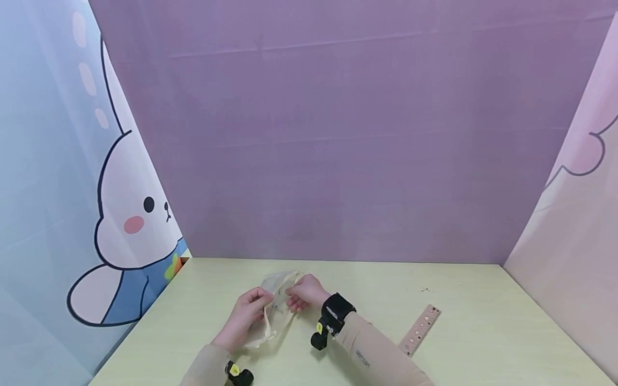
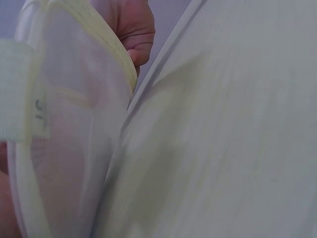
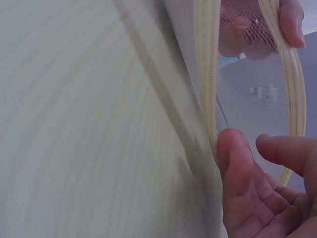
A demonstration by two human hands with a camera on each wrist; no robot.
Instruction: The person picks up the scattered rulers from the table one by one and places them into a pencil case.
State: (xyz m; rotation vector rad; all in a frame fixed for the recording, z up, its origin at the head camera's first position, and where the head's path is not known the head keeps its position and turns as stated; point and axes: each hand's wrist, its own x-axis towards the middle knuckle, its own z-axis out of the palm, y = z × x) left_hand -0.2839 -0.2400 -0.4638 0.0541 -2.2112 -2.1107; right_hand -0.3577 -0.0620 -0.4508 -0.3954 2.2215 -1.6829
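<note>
A see-through mesh zipper pouch (image 1: 279, 316) with pale yellow edging is held up on edge above the table, its two zipper edges spread apart. My left hand (image 1: 248, 313) pinches the near edge, fingers bent over it. At the far right end, my right hand (image 1: 306, 292) has curled fingers at the pouch's edge. In the right wrist view, one fingertip (image 3: 232, 144) touches a zipper tape (image 3: 207, 74), and the other tape (image 3: 296, 104) passes behind another finger. A white fabric tab (image 2: 17, 91) with dark print shows on the pouch's side. Whether anything lies inside cannot be told.
A pinkish ruler-like strip (image 1: 420, 329) with cut-outs lies on the pale wood-look table (image 1: 483, 321), beside the right forearm. Farther back is a small dark item (image 1: 425, 290), too small to name. Purple cloth (image 1: 338, 134) hangs behind the table, with printed curtains (image 1: 135, 214) at the sides.
</note>
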